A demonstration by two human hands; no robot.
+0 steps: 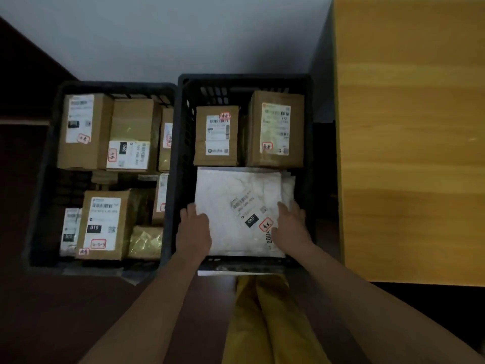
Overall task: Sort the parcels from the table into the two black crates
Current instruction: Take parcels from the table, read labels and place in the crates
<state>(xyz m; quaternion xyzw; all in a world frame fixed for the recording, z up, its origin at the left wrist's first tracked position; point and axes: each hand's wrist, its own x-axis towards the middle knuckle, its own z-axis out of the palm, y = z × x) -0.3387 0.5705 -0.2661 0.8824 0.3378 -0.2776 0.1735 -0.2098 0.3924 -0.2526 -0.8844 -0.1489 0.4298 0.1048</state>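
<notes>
- Nearest, both forearms reach forward into the right crate [181, 158], one of two black crates standing side by side on the dark floor.
- The left hand [194, 229] lies on the near left edge of the white padded mailer [236, 208]; its fingers [191, 210] are nearly straight and spread, pressing flat on the mailer's surface beside the crate's left wall.
- The right hand [291, 227] lies on the mailer's near right edge, fingers likewise extended and slightly spread, touching the mailer's top rather than curling round it.
- The mailer lies flat in the near half of the right crate, filling it almost from the left wall to the right one. It is roughly square, so no long axis is clear; its printed label runs diagonally, with a black "060" tag and a red-bordered sticker towards the near right corner.
- Further white mailers seem to lie under it at the right edge.
- At the far end of the right crate two brown cardboard boxes [275, 130] stand side by side, labels facing up.
- The left crate [47, 164] holds several labelled brown boxes at both its near and far ends.
- To the right, the wooden worktop [409, 143] stands alongside the right crate.
</notes>
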